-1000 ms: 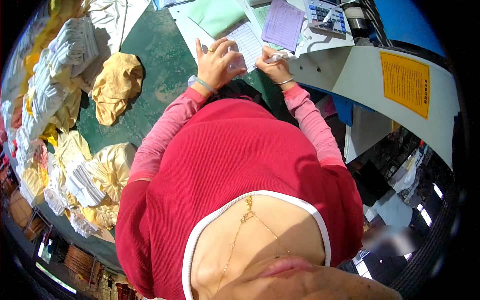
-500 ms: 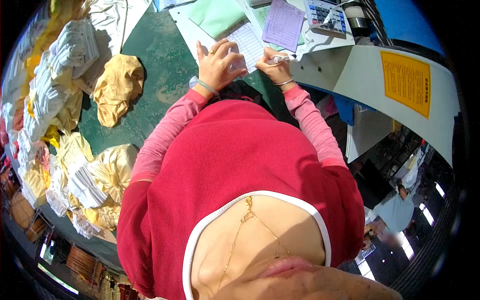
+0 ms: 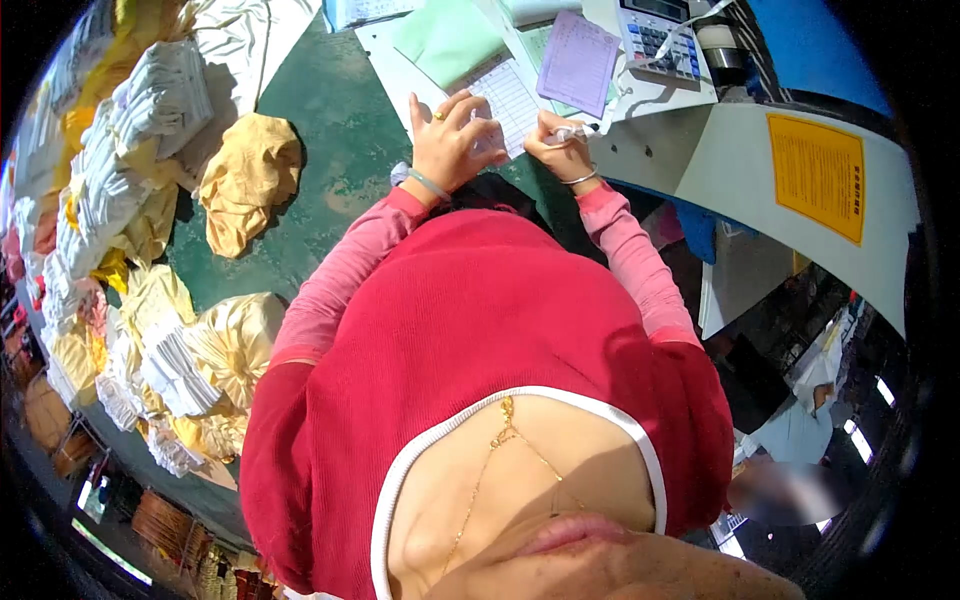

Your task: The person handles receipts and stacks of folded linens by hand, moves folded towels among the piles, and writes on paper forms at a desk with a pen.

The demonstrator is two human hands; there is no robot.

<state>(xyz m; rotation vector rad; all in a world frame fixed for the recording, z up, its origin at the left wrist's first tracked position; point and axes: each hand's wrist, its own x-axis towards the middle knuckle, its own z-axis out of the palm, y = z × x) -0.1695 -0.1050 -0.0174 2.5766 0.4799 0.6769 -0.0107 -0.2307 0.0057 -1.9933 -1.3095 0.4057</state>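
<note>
A printed form [image 3: 507, 95] with a grid of rows lies near the table's edge. My left hand [image 3: 447, 145] rests at its left side, fingers spread and curved, with a ring and a bangle showing. At the form's right corner, my right hand [image 3: 560, 150] is closed around a white pen [image 3: 578, 132], whose dark end points up and right. The pen's writing tip is hidden by the fingers. Beyond the hands lie a purple printed slip [image 3: 578, 62] and a pale green sheet [image 3: 448, 42].
A calculator [image 3: 660, 40] stands at the back right beside a lidded cup [image 3: 722, 55]. On the green table [image 3: 330, 130] lie a crumpled yellow cloth [image 3: 250, 185] and stacks of folded white fabric [image 3: 165, 95] at left. A machine panel bears an orange notice [image 3: 817, 178].
The whole view has shifted slightly, so the papers and hands appear a little farther right. Both hands keep nearly the same pose, the pen still in the right one.
</note>
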